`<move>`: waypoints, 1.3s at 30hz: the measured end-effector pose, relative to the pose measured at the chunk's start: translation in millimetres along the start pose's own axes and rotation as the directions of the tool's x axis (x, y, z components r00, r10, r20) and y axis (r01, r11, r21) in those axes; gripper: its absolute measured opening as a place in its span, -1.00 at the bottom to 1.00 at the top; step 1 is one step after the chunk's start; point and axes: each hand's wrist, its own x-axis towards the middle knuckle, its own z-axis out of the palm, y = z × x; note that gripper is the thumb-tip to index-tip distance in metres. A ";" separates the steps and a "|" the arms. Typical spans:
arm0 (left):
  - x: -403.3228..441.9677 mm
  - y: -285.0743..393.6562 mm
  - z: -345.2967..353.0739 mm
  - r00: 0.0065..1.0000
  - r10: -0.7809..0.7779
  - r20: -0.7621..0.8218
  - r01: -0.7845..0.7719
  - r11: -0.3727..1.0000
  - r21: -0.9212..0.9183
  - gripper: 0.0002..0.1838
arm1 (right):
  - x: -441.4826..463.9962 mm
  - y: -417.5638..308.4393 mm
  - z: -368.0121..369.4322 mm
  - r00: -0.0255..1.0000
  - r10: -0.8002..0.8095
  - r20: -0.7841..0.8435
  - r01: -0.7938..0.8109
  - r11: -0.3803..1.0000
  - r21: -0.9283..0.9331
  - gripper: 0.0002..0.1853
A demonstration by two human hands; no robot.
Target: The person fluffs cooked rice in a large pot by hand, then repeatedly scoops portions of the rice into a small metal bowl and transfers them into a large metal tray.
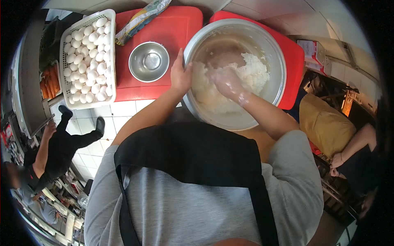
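A large metal bowl (280,78) holds white flour (255,71) and a paler wet mixture. My left hand (181,76) grips the bowl's left rim from outside. Inside the bowl, my right hand (227,84) is down in the flour, with white dust on its back and wrist. Motion blur and flour hide its fingers, so I cannot tell how they are bent. To the left of my left hand stands a small steel bowl (143,76) on a red lid (123,88).
A white plastic basket (113,61) full of eggs (84,61) stands at the left. Beside it lies a crumpled printed bag (141,20). Carrots (50,82) are further left. One person (61,139) is at left; another, with a yellow apron (324,127), is at right.
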 end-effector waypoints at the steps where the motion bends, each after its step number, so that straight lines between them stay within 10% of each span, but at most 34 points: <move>1: 0.9 0.5 0.3 1.000 -0.007 -0.007 0.007 1.000 -0.008 -0.35 | -23.2 -2.0 -17.0 0.998 -0.068 -0.017 0.067 0.996 -0.057 -0.63; 5: 7.3 17.7 -0.1 0.998 -0.055 0.018 0.055 0.998 0.013 -0.38 | -75.6 -10.2 -49.6 0.963 0.149 0.223 -0.053 0.921 -0.387 -0.56; 11: 31.2 19.3 10.8 0.993 -0.109 0.052 0.114 0.988 -0.101 -0.41 | -133.7 -24.1 24.0 0.970 0.202 0.133 -0.171 0.962 -0.212 -0.40; 19: -16.5 -15.9 -10.3 0.971 -0.201 -0.131 0.166 0.956 -0.240 -0.51 | -103.9 31.2 11.0 0.937 0.324 0.133 -0.307 0.943 -0.130 -0.72; 23: -39.7 -28.1 -44.6 0.930 -0.365 -0.044 0.350 0.915 -0.199 -0.56 | -120.2 83.5 -65.6 0.674 0.702 0.230 -0.725 0.689 0.024 -0.66; 26: -9.5 -39.8 -55.7 0.988 -0.132 -0.082 0.141 0.983 0.114 -0.58 | -83.8 73.5 -98.7 0.566 0.817 0.113 -0.824 0.566 0.032 -0.64; 28: -8.0 -36.3 -51.4 0.994 -0.022 -0.105 0.026 0.999 0.036 -0.60 | -48.5 91.5 -82.5 0.743 0.658 0.126 -0.617 0.746 -0.251 -0.65; 34: -11.3 -42.4 -50.7 0.991 0.002 -0.132 -0.011 0.998 -0.066 -0.64 | 32.4 135.4 -31.1 0.833 0.519 0.192 -0.306 0.721 -0.621 -0.76; 39: -21.5 -23.8 -47.7 0.987 -0.128 -0.096 0.120 0.989 -0.086 -0.65 | 2.9 46.9 35.7 0.977 0.213 0.009 -0.191 0.894 -0.405 -0.79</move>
